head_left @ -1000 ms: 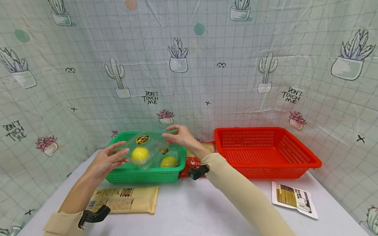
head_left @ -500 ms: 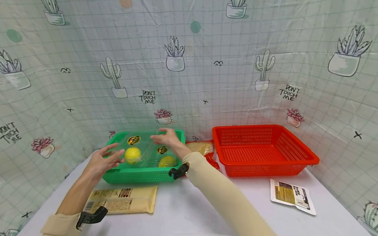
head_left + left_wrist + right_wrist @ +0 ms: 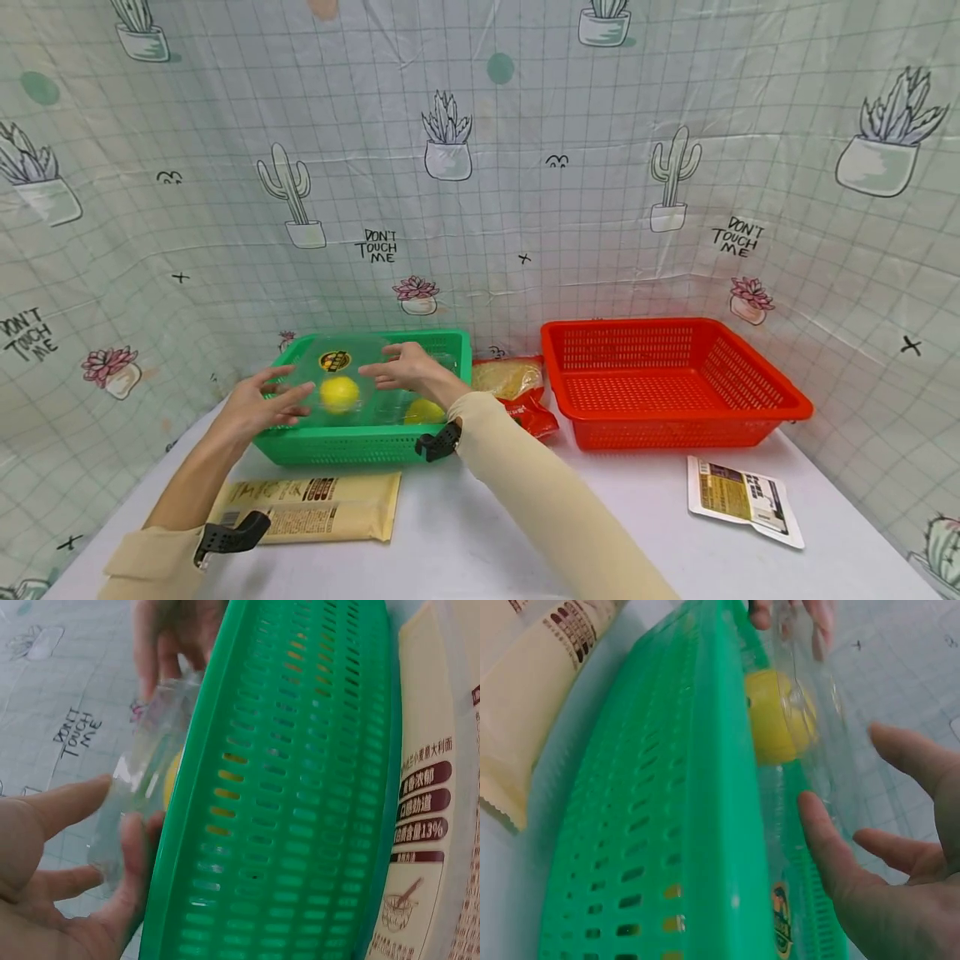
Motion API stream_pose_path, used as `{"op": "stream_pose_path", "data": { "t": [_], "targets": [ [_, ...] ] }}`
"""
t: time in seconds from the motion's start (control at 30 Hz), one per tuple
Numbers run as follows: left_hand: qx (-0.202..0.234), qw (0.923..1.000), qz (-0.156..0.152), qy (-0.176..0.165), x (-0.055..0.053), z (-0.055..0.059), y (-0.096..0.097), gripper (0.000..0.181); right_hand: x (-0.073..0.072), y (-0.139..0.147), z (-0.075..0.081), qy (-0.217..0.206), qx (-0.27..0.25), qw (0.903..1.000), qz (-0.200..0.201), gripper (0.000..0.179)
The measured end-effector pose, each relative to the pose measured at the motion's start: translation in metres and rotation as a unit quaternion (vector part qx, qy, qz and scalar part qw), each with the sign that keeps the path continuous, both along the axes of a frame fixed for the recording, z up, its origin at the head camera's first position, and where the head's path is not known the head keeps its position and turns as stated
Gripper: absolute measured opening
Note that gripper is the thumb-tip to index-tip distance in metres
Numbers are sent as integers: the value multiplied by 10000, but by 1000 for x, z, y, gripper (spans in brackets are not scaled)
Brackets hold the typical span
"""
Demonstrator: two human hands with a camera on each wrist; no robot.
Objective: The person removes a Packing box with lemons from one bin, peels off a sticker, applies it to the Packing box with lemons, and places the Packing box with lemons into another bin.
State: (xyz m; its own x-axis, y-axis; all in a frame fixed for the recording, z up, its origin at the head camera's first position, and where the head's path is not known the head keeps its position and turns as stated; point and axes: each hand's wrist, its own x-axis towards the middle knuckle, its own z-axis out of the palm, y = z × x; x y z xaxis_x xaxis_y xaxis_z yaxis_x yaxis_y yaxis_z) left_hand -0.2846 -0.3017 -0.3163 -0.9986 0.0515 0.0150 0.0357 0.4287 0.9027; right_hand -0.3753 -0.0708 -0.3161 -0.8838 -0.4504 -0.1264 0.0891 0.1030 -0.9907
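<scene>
A clear plastic clamshell box (image 3: 335,361) with a round sticker and a yellow fruit (image 3: 340,394) inside hangs between my hands, over the left part of the green basket (image 3: 337,450). My left hand (image 3: 258,406) grips its left side, thumb and fingers on opposite faces, as the left wrist view shows. At its right side my right hand (image 3: 412,369) holds on with spread fingertips. Another clear box with a yellow fruit (image 3: 425,411) lies in the right part of the basket, partly covered by my right hand. The green rim hides the lower edge of the held box in the left wrist view.
A beige pasta packet (image 3: 322,508) lies before the green basket. Between the baskets lie a yellowish bag (image 3: 510,377) and a red packet (image 3: 531,412). A red basket (image 3: 675,433) stands to the right, with a small white pouch (image 3: 745,502) in front. Patterned cloth surrounds the table.
The box has moved left and sunk lower toward the green basket, levelling somewhat. My right hand has gone left with it, uncovering more of the bag and red packet; my left hand has shifted slightly left.
</scene>
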Motion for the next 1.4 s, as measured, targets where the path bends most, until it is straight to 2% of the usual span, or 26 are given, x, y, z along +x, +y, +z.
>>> {"op": "stream_pose_path", "data": {
  "t": [0.17,0.37,0.5,0.63,0.83,1.23,1.4],
  "targets": [
    [-992,9950,-153,15,-2,-1,-2,83,1,-6,-5,252,318,9992,7,73],
    [-2141,9763,-298,-41,-5,3,-4,80,4,-7,-4,355,692,9968,208,74],
    [-2594,9645,-466,-175,-8,6,-5,79,7,-7,-6,337,927,9946,333,75],
    [-2811,9572,-646,-226,-12,6,-6,76,8,-8,-7,320,1032,9935,358,77],
    [-2862,9552,-719,-216,-13,6,-5,71,8,-9,-11,535,1363,9884,411,75],
    [-3481,9358,-539,-144,-20,3,-4,69,9,-13,-13,582,1703,9834,240,67],
    [-3555,9332,-512,-141,-21,1,-3,69,14,-15,-12,590,1891,9802,36,66]
  ]
}}
